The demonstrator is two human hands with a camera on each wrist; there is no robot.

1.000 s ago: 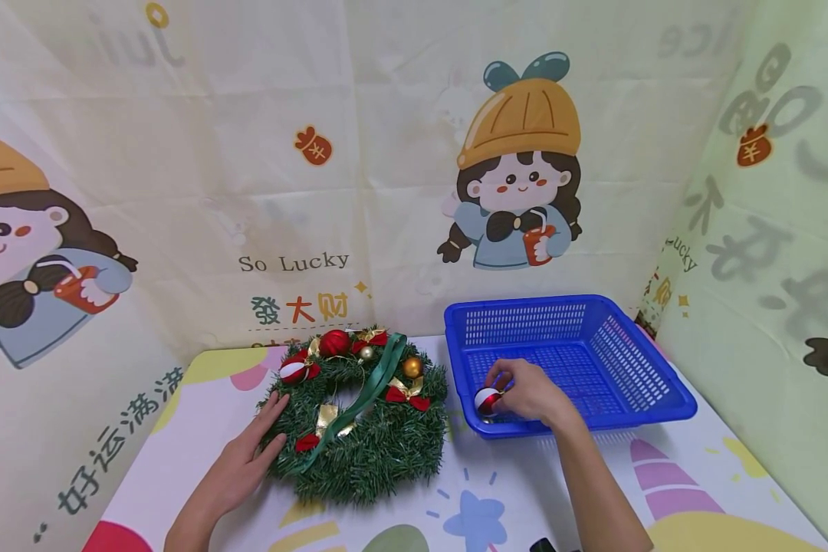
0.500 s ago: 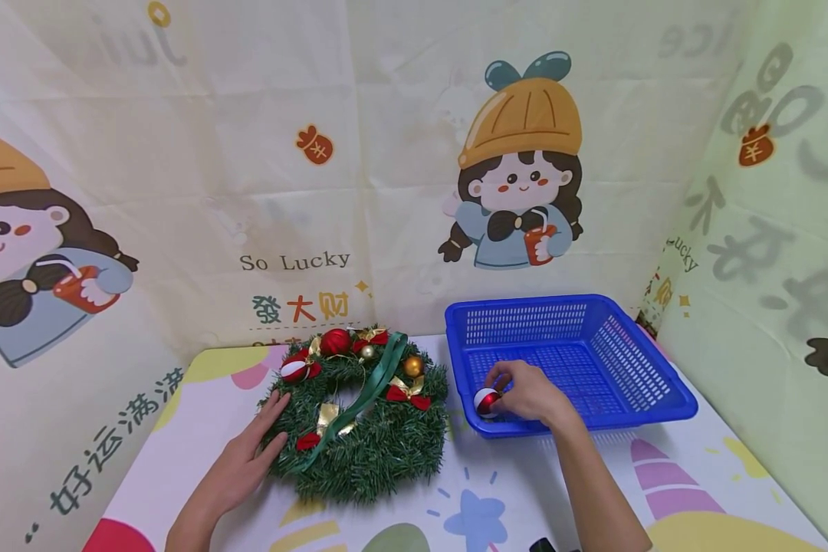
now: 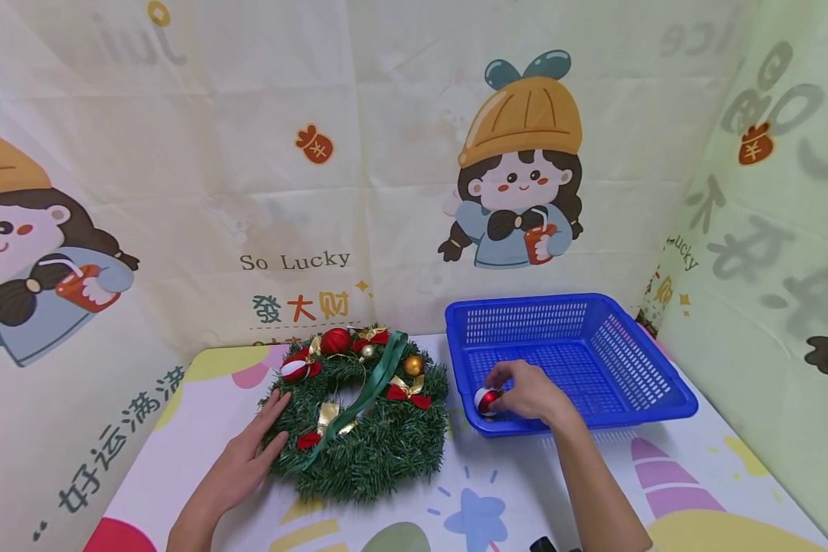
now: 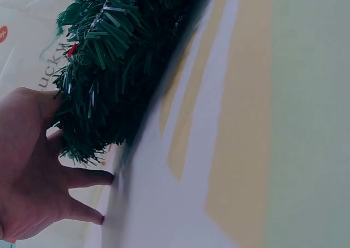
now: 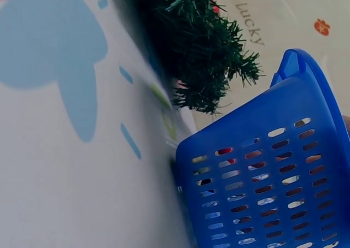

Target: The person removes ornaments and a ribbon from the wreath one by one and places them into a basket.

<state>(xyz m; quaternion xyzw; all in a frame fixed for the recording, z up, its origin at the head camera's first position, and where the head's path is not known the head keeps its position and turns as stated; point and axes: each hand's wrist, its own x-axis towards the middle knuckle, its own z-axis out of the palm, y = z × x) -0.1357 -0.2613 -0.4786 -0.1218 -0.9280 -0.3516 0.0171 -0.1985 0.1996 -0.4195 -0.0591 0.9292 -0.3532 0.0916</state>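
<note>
A green Christmas wreath (image 3: pixel 386 468) lies on the table, trimmed with red bows, gold ribbon, baubles and a dark green ribbon (image 3: pixel 369 402). My left hand (image 3: pixel 238 460) rests at its left edge with fingers spread; in the left wrist view two fingertips (image 4: pixel 104 178) reach down at the tabletop below the branches. Inside the blue plastic basket (image 3: pixel 662 418), at its near left corner, my right hand (image 3: pixel 527 395) holds a red and white Christmas bauble (image 3: pixel 486 400) with curled fingers. The basket's slotted wall largely hides that hand in the right wrist view.
A patterned cloth (image 3: pixel 400 192) hangs behind the table and along both sides. The basket stands right of the wreath, near the back. A small black object (image 3: pixel 543 545) shows at the front edge beside the right forearm.
The bauble has turned slightly in my right hand's fingers, showing its white and red sides differently. The left hand, the wreath and the basket have stayed in place.
</note>
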